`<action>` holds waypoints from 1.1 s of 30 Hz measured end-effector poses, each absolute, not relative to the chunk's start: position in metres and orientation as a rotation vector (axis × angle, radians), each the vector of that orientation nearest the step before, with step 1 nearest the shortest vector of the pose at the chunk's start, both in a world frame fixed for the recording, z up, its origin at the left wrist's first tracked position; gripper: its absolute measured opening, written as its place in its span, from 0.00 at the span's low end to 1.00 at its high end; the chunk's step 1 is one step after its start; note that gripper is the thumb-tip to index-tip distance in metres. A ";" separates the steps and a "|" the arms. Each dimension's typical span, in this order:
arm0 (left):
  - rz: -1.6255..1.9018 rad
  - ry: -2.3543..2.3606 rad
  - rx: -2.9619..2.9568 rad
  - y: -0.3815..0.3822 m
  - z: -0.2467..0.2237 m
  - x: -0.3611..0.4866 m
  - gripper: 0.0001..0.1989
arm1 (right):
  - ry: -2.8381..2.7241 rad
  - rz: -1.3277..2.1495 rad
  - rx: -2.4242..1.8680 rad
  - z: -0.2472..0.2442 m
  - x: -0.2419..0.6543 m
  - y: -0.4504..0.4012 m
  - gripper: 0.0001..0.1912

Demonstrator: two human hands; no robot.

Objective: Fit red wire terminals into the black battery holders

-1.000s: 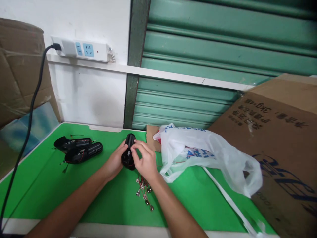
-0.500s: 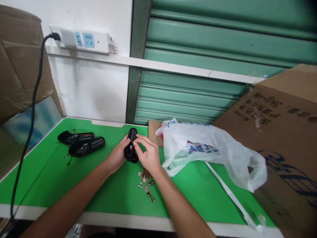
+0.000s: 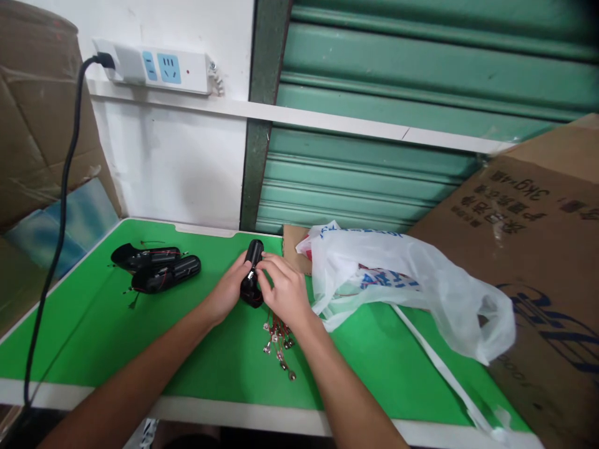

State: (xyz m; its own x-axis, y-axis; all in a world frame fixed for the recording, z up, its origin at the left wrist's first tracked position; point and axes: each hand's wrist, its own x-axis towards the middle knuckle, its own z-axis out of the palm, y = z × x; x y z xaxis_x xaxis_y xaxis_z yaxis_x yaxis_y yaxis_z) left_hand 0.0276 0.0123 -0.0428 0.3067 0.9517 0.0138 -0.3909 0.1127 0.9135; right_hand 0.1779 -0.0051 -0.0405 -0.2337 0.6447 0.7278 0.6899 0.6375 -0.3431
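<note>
Through the head camera I see the black casing (image 3: 253, 274) upright from my view over the green counter (image 3: 215, 368), and I take it as my landmark. The left hand (image 3: 228, 289) is curled around the casing's left side, thumb pressed on its face near the middle. The right hand (image 3: 284, 288) is at its right side, thumb and index finger drawn nearly together at the casing's middle, by a small bright spot; they may be pinching something tiny there, but the view is too coarse for me to tell.

Just below the casing and to its right, partly by the right wrist, a bunch of red wires with small metal ends (image 3: 279, 349) lies on the counter. Well to the casing's left, two similar black casings (image 3: 165, 274) lie side by side, thin wires poking out. To its right sits a white plastic bag (image 3: 397, 274), with a piece of cardboard (image 3: 296, 251) between them, partly under the bag.
</note>
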 end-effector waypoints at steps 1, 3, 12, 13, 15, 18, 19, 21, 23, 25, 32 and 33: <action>1.112 0.711 1.013 0.013 -0.043 0.028 0.27 | -1.970 -0.089 -1.082 -0.039 0.179 -0.006 0.09; 1.110 0.715 1.034 0.014 -0.045 0.028 0.27 | -2.020 -0.125 -1.139 -0.037 0.179 -0.008 0.10; 1.151 0.867 1.145 0.011 -0.044 0.030 0.28 | -2.134 -0.229 -1.289 -0.033 0.176 -0.010 0.09; 1.155 0.889 1.162 0.011 -0.044 0.031 0.28 | -2.135 -0.229 -1.301 -0.032 0.176 -0.011 0.09; 1.151 0.910 1.175 0.011 -0.044 0.031 0.29 | -2.134 -0.217 -1.305 -0.032 0.176 -0.011 0.09; 1.134 0.901 1.160 0.012 -0.045 0.032 0.31 | -2.126 -0.197 -1.274 -0.033 0.177 -0.009 0.09; 1.130 0.894 1.154 0.013 -0.046 0.032 0.31 | -2.125 -0.190 -1.260 -0.034 0.177 -0.008 0.09; 1.129 0.879 1.147 0.014 -0.047 0.032 0.31 | -2.116 -0.167 -1.227 -0.035 0.178 -0.007 0.10; 1.134 0.864 1.136 0.014 -0.049 0.032 0.31 | -2.094 -0.129 -1.186 -0.036 0.178 -0.005 0.10; 1.142 0.850 1.119 0.014 -0.049 0.031 0.31 | -2.063 -0.104 -1.141 -0.038 0.178 -0.004 0.11; 1.163 0.905 1.222 0.011 -0.045 0.031 0.30 | -2.108 -0.114 -1.177 -0.035 0.176 -0.006 0.11; 1.161 0.905 1.232 0.011 -0.045 0.031 0.30 | -2.129 -0.126 -1.204 -0.032 0.176 -0.007 0.11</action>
State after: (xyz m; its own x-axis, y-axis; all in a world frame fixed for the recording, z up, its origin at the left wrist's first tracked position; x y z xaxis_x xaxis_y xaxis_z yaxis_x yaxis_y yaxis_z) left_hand 0.0313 0.0112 -0.0447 0.2107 0.9744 0.0781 -0.1624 -0.0439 0.9858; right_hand 0.1760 -0.0071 -0.0323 -0.3421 0.7236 0.5994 0.7891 0.5676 -0.2348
